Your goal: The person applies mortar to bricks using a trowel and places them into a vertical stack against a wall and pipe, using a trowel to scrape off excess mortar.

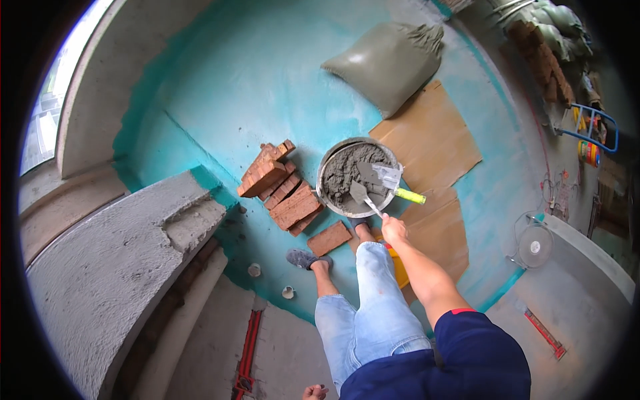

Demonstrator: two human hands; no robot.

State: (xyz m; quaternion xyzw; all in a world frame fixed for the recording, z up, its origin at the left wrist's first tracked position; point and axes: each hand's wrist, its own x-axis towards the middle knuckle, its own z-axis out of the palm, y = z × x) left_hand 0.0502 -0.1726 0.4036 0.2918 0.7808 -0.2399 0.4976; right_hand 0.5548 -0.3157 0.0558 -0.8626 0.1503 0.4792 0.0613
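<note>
A round bucket (343, 170) of wet grey mortar stands on the floor before me. My right hand (395, 230) grips the handle of a small trowel (360, 195), whose blade is in the mortar. A wider flat blade (387, 175) with a yellow-green handle (410, 196) rests across the bucket's right side. A stack of red bricks (293, 205) lies left of the bucket, and a single brick (329, 237) lies near my feet. My left hand (315, 391) shows at the bottom edge with curled fingers; what it holds, if anything, is hidden.
A filled sack (383, 63) sits beyond the bucket, by cardboard sheets (433, 133). A low rough concrete wall (100, 280) curves along the left. A fan (533, 247) stands at right, below a blue-framed object (600, 123). Red pipes (248, 353) and small white pipe openings (288, 291) lie behind me.
</note>
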